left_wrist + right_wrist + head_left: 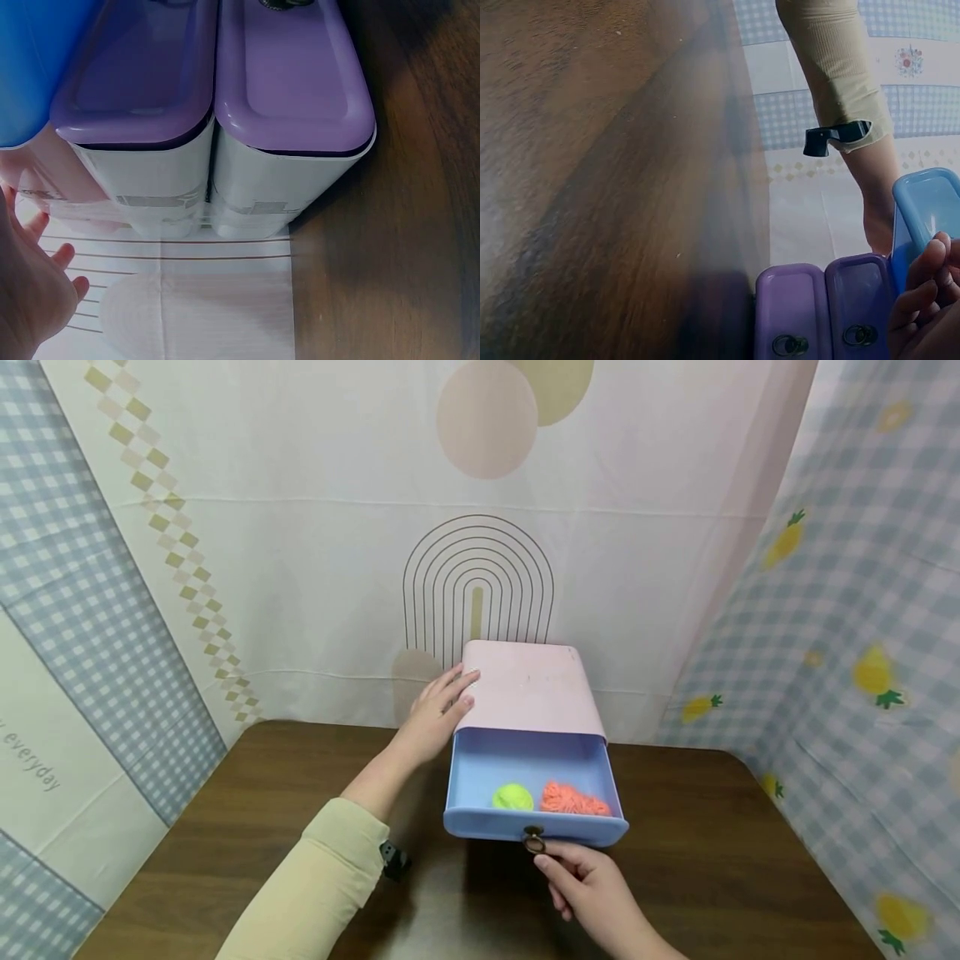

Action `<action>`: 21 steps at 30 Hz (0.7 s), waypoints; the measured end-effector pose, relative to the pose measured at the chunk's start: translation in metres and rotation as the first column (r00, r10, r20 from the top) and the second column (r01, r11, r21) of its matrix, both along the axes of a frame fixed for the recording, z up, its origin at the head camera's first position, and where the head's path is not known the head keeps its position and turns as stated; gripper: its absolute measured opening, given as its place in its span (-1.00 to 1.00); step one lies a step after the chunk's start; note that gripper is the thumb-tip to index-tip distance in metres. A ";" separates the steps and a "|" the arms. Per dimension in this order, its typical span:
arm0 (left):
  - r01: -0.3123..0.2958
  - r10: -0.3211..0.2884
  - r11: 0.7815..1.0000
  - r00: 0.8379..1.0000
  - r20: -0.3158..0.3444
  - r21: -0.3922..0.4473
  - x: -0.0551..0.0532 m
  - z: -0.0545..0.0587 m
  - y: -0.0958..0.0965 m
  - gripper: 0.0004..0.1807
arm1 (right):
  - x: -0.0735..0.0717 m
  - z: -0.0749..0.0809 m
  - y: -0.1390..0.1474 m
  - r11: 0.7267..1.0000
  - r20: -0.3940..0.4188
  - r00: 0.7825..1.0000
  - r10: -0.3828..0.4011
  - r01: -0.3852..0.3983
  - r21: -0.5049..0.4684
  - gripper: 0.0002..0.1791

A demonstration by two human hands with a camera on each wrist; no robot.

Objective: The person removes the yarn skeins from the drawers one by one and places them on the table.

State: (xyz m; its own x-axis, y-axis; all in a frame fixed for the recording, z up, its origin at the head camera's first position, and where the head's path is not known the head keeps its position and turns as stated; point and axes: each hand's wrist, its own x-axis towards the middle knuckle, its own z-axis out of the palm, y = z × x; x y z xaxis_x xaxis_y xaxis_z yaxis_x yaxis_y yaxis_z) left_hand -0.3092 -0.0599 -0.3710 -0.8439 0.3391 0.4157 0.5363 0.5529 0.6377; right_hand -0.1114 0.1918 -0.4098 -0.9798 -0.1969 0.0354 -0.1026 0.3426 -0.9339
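A blue drawer stands pulled out from under the pink top of a drawer cabinet. In it lie a neon yellow-green ball and a bundle of coral yarn. The left hand rests against the cabinet's upper left side and edge, fingers extended. At the drawer front, the right hand pinches a metal ring pull between thumb and index finger. The right wrist view shows that hand's curled fingers at the blue front, the ring itself hidden there.
Two purple-fronted drawers sit below the blue one, with ring pulls. The cabinet stands on a dark wooden table, close to a patterned white cloth. A checked cloth hangs on the right.
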 end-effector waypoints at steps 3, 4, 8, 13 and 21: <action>0.003 -0.003 1.000 1.000 -0.004 0.002 -0.001 0.000 0.001 -0.43 | -0.001 -0.001 0.003 1.000 0.016 1.000 0.007 -0.008 0.018 -0.67; 0.004 -0.004 1.000 1.000 -0.004 0.002 -0.001 0.000 0.001 -0.43 | -0.001 -0.002 0.005 1.000 0.030 1.000 0.006 -0.006 0.024 -0.66; 0.007 -0.007 1.000 1.000 -0.006 0.006 -0.003 -0.001 0.003 -0.41 | 0.000 -0.004 0.012 0.999 0.061 0.998 0.002 -0.004 0.043 -0.65; 0.013 -0.013 1.000 1.000 -0.008 0.000 -0.004 -0.001 0.006 -0.42 | 0.004 0.001 0.021 0.998 0.078 0.997 -0.011 0.007 0.054 -0.62; 0.009 -0.009 1.000 1.000 -0.009 0.015 -0.001 -0.004 0.003 -0.41 | 0.010 0.016 0.033 0.993 0.039 0.997 0.071 -0.074 0.089 -0.66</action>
State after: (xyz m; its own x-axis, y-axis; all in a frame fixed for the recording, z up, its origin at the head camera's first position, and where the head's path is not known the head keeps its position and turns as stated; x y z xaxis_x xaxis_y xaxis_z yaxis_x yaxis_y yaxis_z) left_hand -0.3102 -0.0572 -0.3745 -0.8370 0.3402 0.4286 0.5471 0.5385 0.6408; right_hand -0.1009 0.2244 -0.3934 -0.9630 -0.2686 -0.0201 -0.0980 0.4188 -0.9028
